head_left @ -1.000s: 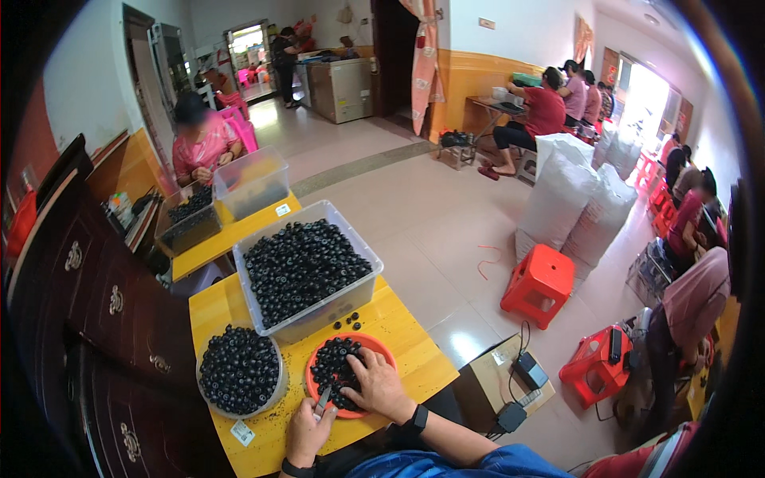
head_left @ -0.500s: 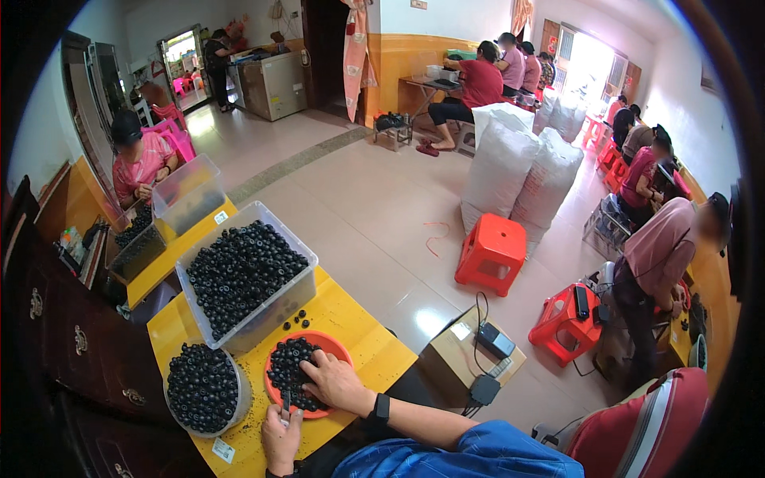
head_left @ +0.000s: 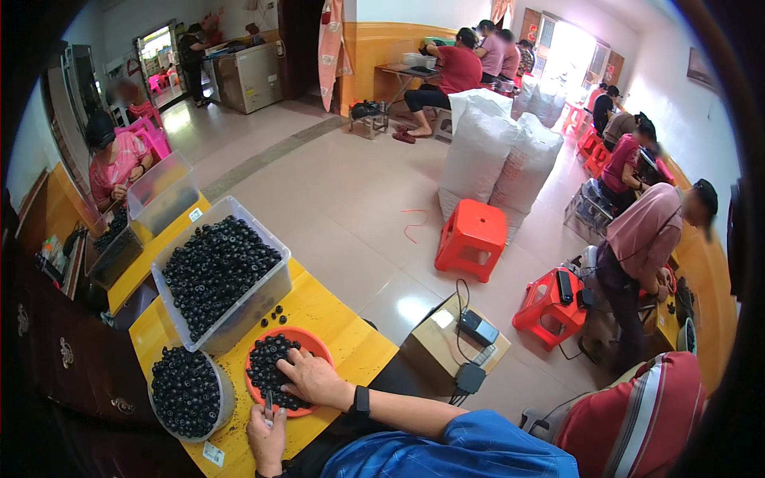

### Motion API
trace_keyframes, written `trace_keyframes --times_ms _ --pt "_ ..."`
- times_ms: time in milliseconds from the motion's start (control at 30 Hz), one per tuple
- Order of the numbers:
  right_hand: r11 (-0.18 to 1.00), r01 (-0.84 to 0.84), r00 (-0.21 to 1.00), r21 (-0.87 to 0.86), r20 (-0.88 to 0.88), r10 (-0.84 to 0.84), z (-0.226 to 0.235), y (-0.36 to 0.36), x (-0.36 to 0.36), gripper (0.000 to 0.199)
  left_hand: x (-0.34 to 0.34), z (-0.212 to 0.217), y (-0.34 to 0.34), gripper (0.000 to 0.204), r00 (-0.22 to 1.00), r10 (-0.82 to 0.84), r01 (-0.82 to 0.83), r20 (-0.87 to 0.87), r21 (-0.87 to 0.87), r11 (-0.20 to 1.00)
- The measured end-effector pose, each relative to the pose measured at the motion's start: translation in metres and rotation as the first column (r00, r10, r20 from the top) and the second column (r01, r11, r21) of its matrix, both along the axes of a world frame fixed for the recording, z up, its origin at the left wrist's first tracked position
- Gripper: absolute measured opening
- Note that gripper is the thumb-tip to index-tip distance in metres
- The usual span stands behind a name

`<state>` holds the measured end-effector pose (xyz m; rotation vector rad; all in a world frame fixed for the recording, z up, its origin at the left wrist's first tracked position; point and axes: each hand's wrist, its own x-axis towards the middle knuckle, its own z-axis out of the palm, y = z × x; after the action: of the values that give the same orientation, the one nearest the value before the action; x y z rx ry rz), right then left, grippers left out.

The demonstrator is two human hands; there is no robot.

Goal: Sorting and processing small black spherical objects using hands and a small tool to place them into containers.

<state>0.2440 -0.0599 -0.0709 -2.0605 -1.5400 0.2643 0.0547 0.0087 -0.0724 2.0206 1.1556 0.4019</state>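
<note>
One round clear tub (head_left: pixel 226 402) heaped with black pieces sits on a yellow table (head_left: pixel 351 338) at lower left, just below a rectangular clear bin (head_left: pixel 251 307) of similar pieces. Right of the tub, at lower centre-left, the left hand (head_left: pixel 267 440) is closed around a small metal tool (head_left: pixel 269 410). Its tip is at an orange bowl (head_left: pixel 319 344) holding the black pieces (head_left: pixel 269 356). The right hand (head_left: pixel 319 381), near the left, reaches into them; whether it grips one cannot be told. A red stool (head_left: pixel 470 235) stands right of centre.
</note>
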Motion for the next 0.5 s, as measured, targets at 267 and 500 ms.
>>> trace_keyframes --times_ms 267,500 --pt "0.999 -0.032 0.999 0.019 -0.042 0.032 -0.006 0.007 -0.001 0.042 -0.001 -0.005 0.0 0.027 0.985 -0.031 0.034 0.169 -0.015 0.999" --pt "0.998 -0.051 0.998 -0.042 -0.046 0.049 -0.006 0.008 0.0 0.041 -0.004 -0.012 0.004 0.031 0.971 -0.085 0.09 0.222 -0.01 0.996"
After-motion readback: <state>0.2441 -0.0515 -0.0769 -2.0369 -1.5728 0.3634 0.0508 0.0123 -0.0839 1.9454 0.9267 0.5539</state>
